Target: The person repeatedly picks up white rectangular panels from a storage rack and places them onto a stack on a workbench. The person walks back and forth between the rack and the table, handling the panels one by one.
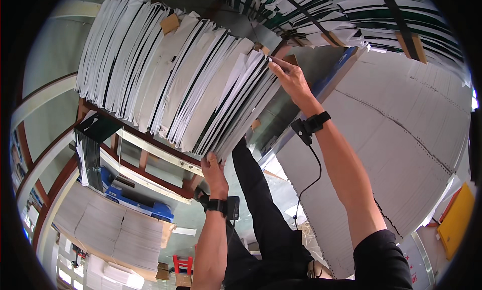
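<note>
A long row of thin upright sheets (165, 71), dark-edged with white paper between them, stands in a wood-edged rack. At the row's near right end, my left hand (215, 172) grips the lower corner of the outermost sheet (251, 117), thumb and fingers at its edge. My right hand (291, 77) pinches the same sheet's far upper corner, thumb on the near side. Some of its fingers are hidden behind the edge. Both wrists wear black straps with small devices; a cable hangs from the right one.
Large pale stacks of boards (386, 139) stand on the right, and a lower stack (110, 222) lies at left. More strapped dark sheets (341, 14) fill the far right. Dark panels (90, 149) lean in the rack at left. A red stool (183, 264) stands below.
</note>
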Demonstrator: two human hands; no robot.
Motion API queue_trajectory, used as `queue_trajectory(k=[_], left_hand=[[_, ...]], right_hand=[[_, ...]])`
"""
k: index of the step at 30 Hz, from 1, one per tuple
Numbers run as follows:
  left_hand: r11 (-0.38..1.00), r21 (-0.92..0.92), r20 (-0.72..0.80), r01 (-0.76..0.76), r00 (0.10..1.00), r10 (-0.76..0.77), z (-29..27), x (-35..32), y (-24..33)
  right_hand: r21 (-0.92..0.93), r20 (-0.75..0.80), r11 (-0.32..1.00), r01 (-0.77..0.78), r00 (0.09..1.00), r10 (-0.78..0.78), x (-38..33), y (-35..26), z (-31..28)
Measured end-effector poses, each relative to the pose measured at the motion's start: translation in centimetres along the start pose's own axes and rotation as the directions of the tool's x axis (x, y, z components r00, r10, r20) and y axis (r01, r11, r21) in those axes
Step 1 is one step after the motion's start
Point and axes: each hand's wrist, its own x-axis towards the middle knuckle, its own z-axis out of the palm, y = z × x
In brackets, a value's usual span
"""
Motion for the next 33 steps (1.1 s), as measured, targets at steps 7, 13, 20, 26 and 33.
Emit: queue_trajectory(k=[7, 13, 20, 26, 33], left_hand=[[0.996, -0.079, 0.069, 0.043, 0.997, -0.037, 0.2, -1.2, -1.3], [0.873, -0.277, 0.352, 0.402, 0.887, -0.297, -0.8, 3.0, 0.1], [0.769, -0.133, 0.354, 0.625, 0.755, -0.552, 0.1, 8.4, -1.0], [0.928, -0.043, 0.232, 0.369, 0.908, -0.350, 3.5, 7.1, -3.4], [0.931, -0.122, 0.123, 0.345, 0.936, -0.331, 1.7, 8.2, -9.6]], right_hand=[[0.079, 0.058, 0.996, 0.044, 0.997, -0.049, -1.1, 1.5, -1.8], [-0.169, 0.278, 0.961, 0.221, 0.946, -0.168, 2.5, 1.3, -4.9], [-0.702, 0.381, 0.712, -0.021, 0.833, 0.401, 10.7, -0.4, -1.7], [-0.696, 0.556, 0.627, 0.351, 0.816, 0.161, 11.2, 5.8, -0.7], [-0.624, 0.324, 0.781, 0.034, 0.920, 0.219, 3.9, 3.6, 0.0]])
